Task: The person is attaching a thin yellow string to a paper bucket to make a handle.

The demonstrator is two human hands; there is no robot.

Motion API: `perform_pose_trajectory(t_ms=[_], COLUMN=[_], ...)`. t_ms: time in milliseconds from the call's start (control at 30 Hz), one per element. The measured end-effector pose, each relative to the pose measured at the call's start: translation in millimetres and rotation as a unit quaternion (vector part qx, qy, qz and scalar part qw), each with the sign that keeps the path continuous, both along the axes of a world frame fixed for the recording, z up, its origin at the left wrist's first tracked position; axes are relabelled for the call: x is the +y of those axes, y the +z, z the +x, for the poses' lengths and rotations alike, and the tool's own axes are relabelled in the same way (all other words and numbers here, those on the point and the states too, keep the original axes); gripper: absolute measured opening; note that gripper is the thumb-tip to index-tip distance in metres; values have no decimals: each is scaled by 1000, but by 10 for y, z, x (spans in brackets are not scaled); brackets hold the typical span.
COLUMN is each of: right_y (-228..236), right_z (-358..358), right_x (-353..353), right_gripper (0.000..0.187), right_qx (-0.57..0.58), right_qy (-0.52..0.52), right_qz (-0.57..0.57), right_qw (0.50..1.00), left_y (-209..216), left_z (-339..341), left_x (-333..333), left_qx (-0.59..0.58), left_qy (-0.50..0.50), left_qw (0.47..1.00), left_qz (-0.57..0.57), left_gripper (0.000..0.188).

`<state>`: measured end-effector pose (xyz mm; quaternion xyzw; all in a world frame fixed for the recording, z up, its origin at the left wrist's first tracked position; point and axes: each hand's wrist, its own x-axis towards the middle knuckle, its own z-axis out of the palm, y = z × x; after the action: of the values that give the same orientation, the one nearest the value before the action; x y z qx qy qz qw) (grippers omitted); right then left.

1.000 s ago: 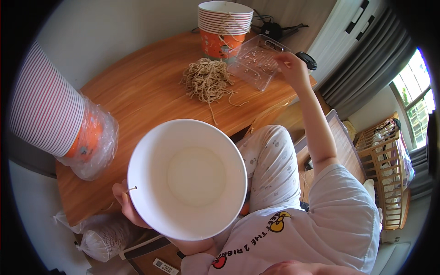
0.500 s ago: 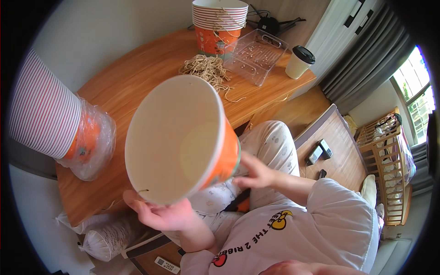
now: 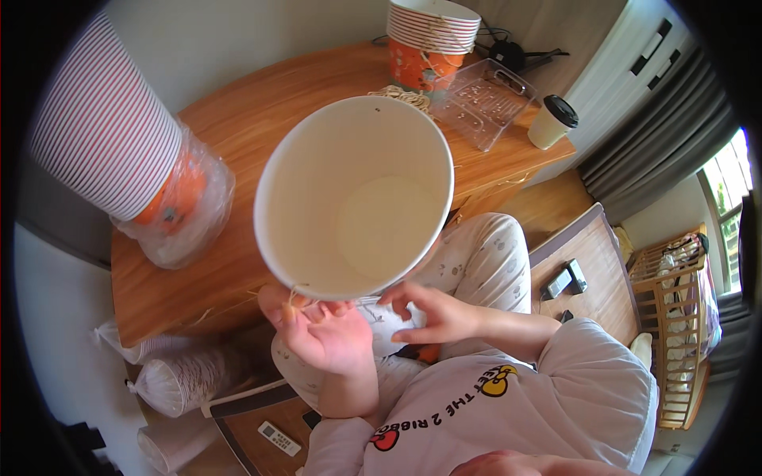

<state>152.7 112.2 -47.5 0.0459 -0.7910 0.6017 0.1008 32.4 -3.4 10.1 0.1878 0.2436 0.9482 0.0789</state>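
A large paper bucket (image 3: pixel 313 190), white inside, is tipped with its mouth facing me above my lap. Its rim has a small hole at the far side, and a thin piece of twine (image 3: pixel 297 290) comes through near the bottom rim. My left hand (image 3: pixel 329 337), palm up under the rim, pinches that twine between thumb and forefinger; its other fingertips are near the bucket's edge. My right hand (image 3: pixel 440 316) is beside the lower right rim, thumb and curled fingers apart, with nothing visible in it. The bucket's outer wall is mostly hidden.
On the wooden table (image 3: pixel 230 119) stand a tall stack of nested buckets (image 3: pixel 111 127) in plastic, a stack with twine handles (image 3: pixel 429 67), a twine bundle (image 3: pixel 405 97), a clear tray (image 3: pixel 486 103) and a lidded cup (image 3: pixel 552 123). Bagged stacks (image 3: pixel 181 385) lie below at left.
The bucket has turned so its mouth faces me more directly. More twine shows at its lower rim, now pinched by my left hand. My right hand has come off the bucket's side.
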Motion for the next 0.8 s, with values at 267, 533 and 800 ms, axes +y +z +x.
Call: perform_pose_trajectory(t_ms=[267, 533, 800], right_y=[40, -21, 362], right_z=[-132, -132, 99], right_x=[-179, -76, 237], right_gripper=[60, 16, 9], right_qx=[-50, -17, 42], right_qy=[-58, 51, 154], right_qz=[70, 43, -74], right_qw=[995, 998, 984], left_y=[-37, -43, -26], left_z=[32, 25, -32], left_x=[-10, -25, 38], left_qx=[-89, -112, -157], left_qy=[-22, -44, 18], left_qw=[996, 992, 987], left_qz=[-14, 24, -3], left_gripper=[17, 16, 18])
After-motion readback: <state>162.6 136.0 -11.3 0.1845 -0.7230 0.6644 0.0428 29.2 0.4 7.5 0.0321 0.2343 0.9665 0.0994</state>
